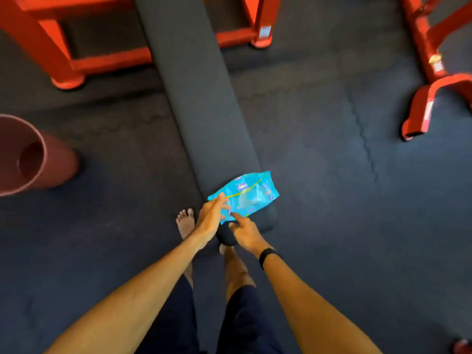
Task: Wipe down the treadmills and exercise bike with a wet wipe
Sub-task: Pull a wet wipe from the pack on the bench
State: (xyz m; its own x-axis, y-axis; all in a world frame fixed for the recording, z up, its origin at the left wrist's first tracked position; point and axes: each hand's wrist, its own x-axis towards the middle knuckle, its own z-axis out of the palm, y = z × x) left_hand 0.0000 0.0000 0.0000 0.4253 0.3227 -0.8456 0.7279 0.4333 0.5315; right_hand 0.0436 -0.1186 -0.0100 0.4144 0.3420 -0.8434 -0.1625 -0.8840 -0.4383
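Two hands working at the near end of one padded bench. Left hand (210,218), fingers straight, is pressing the near corner of one blue wet-wipe pack (246,195) lying on the desk (199,103). Right hand (245,232) is touching the pack's near edge, index finger extended. One maroon bin (30,157) is standing left; red frames (63,54) beyond.

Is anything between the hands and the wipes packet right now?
Nothing visible. The wipes packet lies on the near end of the padded bench; the left hand touches its near corner, and the right hand reaches its edge.
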